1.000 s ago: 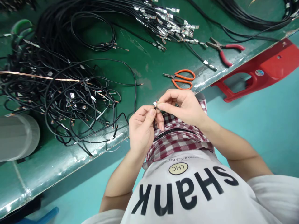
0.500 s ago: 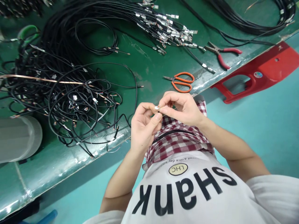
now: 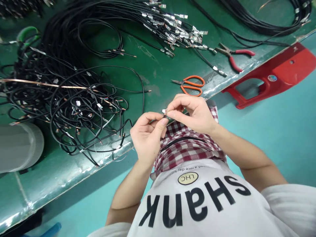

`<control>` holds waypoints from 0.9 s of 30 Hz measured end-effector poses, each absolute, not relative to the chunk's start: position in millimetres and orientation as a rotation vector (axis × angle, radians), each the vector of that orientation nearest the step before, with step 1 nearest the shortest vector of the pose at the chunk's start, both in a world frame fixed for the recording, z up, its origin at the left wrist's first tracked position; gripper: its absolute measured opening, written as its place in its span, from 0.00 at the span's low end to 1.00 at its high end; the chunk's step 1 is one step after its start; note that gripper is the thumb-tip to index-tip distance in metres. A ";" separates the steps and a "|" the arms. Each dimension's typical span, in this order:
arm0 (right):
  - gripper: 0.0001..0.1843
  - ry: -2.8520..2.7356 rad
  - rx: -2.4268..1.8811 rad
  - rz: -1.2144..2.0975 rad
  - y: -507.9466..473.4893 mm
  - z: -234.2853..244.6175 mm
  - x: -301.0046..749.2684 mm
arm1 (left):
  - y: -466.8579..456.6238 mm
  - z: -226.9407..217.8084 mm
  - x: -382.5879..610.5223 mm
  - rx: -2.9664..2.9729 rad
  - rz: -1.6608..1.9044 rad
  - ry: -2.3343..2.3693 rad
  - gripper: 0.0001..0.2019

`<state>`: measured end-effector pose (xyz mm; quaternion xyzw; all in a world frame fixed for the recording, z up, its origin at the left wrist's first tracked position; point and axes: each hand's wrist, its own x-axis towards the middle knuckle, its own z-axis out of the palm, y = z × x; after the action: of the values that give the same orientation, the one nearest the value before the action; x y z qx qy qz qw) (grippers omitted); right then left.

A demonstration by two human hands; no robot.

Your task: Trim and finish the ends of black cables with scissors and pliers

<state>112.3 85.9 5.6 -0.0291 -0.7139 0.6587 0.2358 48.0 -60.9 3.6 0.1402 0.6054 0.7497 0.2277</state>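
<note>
Cable end (image 3: pixel 164 115), with a small white piece (image 3: pixel 164 111) at it, is showing between the person's two hands, by the near edge of the green tabletop (image 3: pixel 158 77). Fingers of the left hand (image 3: pixel 148 135) are pinching it from one side, thumb against forefinger; those of the right hand (image 3: pixel 192 112) are gripping it from the other, and together they are hiding exactly what each tip is touching. With so little showing, the white piece could be slipping or twisting out of line should either pinch be loosening, and thin strands could be bending under too hard a squeeze. A dropped part could be landing on the checked cloth (image 3: pixel 190 148) over the lap. One long black loop (image 3: pixel 143 98) is running from the tangle (image 3: pixel 74 108) down behind the left hand; whether it is joining the held end, one cannot tell, but if so, a snag could be tugging that end away. Orange-handled scissors (image 3: pixel 183 82) are lying just beyond the right hand, where a stray knuckle could be nudging them. Red-handled pliers (image 3: pixel 229 52) are resting farther off, well clear of both hands.
</note>
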 end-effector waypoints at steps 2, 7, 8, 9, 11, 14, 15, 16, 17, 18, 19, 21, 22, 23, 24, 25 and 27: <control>0.05 -1.974 -0.094 1.791 86.6 5.2 111.5 | -61.1 3.9 47.6 0.382 2.049 1.660 0.10; 0.06 -2.005 -0.109 1.776 89.0 4.6 111.2 | -62.4 4.1 48.6 0.408 2.049 1.628 0.09; 0.06 -2.003 -0.106 1.772 89.4 4.7 111.4 | -62.4 4.1 48.8 0.414 2.052 1.618 0.09; 0.05 -2.000 -0.100 1.766 89.6 4.8 111.5 | -62.3 4.2 48.9 0.418 2.050 1.611 0.09; 0.05 -1.993 -0.087 1.746 89.8 5.0 111.5 | -61.9 4.3 49.2 0.416 2.039 1.604 0.10; 0.04 -2.005 -0.091 1.726 89.7 5.0 110.7 | -61.5 4.4 49.6 0.409 2.036 1.590 0.11; 0.04 -2.009 -0.093 1.730 89.6 4.7 110.2 | -61.7 4.4 49.7 0.411 2.037 1.579 0.11; 0.05 -2.011 -0.095 1.740 89.5 4.2 109.6 | -62.0 4.3 49.6 0.413 2.035 1.566 0.11; 0.05 -2.010 -0.094 1.756 89.3 3.4 109.0 | -62.6 4.3 49.4 0.414 2.028 1.551 0.11; 0.05 -2.004 -0.091 1.775 89.1 2.3 108.3 | -63.3 4.2 49.0 0.408 2.016 1.533 0.11; 0.05 -1.992 -0.085 1.798 88.8 1.0 107.6 | -64.2 4.1 48.1 0.394 2.002 1.508 0.11; 0.05 -1.962 -0.068 1.850 88.2 -2.2 106.1 | -66.0 4.1 45.4 0.354 1.968 1.433 0.11; 0.05 -1.947 -0.059 1.875 87.9 -3.7 105.5 | -66.8 4.2 43.5 0.335 1.949 1.384 0.11; 0.05 -1.938 -0.047 1.894 87.7 -4.9 105.0 | -67.5 4.4 41.5 0.324 1.928 1.334 0.11; 0.05 -1.935 -0.034 1.905 87.5 -5.7 104.6 | -68.1 4.8 39.4 0.317 1.907 1.289 0.10; 0.05 -1.939 -0.022 1.908 87.5 -5.8 104.3 | -68.5 5.2 37.4 0.314 1.886 1.253 0.10; 0.05 -1.954 -0.004 1.896 87.5 -4.5 104.2 | -69.1 5.8 34.1 0.307 1.853 1.219 0.09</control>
<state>104.2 87.5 -4.5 -0.0014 -0.7020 0.6811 0.2081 34.1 -69.1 5.8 0.1235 0.4900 0.7447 0.4359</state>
